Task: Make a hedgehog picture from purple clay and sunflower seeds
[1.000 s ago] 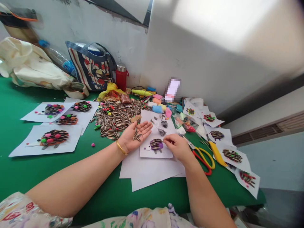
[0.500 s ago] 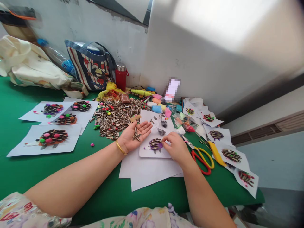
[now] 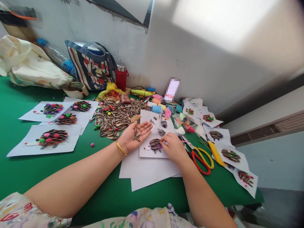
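Left hand (image 3: 131, 136): palm up, fingers spread and unclenched, several loose sunflower seeds (image 3: 136, 136) resting in the palm. Gold bracelet (image 3: 121, 148) at its wrist.

Right hand (image 3: 174, 146): palm down, thumb and fingers brought together at the right edge of the hedgehog figure (image 3: 155, 144); whether a seed is pinched between the fingertips cannot be told.

Hedgehog figure: between the hands, just beyond the left fingertips on the near side and at the right fingertips. Purple body, striped seeds on its back, white snout pointing toward the left-hand side. It lies on a white sheet (image 3: 145, 152), which carries dark grey lumps (image 3: 161, 131) ahead of the right hand. More white paper (image 3: 152, 180) lies under that sheet, nearer the wearer than both hands.

Seed heap (image 3: 114, 122): beyond the left hand, to its left. Scissors (image 3: 201, 158): just right of the right hand, handles toward the wearer. Finished hedgehog sheets (image 3: 26, 148): well left of the left hand.
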Demonstrator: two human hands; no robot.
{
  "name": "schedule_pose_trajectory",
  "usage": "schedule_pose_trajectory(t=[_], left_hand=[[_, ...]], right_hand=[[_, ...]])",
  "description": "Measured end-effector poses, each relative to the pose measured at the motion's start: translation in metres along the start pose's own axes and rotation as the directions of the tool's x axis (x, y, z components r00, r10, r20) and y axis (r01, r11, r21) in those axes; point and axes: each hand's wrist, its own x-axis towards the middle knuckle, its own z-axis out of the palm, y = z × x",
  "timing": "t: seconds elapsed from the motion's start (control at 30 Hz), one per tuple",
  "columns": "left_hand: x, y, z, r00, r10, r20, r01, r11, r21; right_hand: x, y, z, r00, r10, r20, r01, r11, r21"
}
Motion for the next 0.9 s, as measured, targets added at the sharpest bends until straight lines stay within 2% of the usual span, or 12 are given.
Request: schedule_pose_trajectory(t=[0.23, 0.43, 0.57, 0.73, 0.9], left_hand=[[0.000, 0.000, 0.000, 1.000, -0.006, 0.010, 0.006, 1.000, 0.003], [-0.001, 0.000, 0.002, 1.000, 0.002, 0.002, -0.002, 1.000, 0.001], [-0.003, -0.001, 0.005, 1.000, 0.001, -0.006, -0.001, 1.000, 0.009], [-0.010, -0.007, 0.013, 0.999, -0.032, 0.005, 0.032, 0.999, 0.010], [-0.016, -0.016, 0.018, 0.996, -0.084, 0.024, 0.083, 0.995, 0.058]], right_hand=[[0.001, -0.003, 0.000, 0.999, -0.034, 0.012, 0.035, 0.998, -0.053], [0.000, -0.001, -0.001, 0.999, -0.039, 0.014, 0.039, 0.999, -0.024], [-0.003, 0.000, -0.007, 0.997, -0.049, -0.066, 0.053, 0.997, 0.057], [-0.001, -0.023, -0.006, 0.966, -0.168, -0.196, 0.202, 0.965, 0.170], [0.007, -0.051, 0.013, 0.951, -0.254, -0.178, 0.284, 0.943, 0.172]])
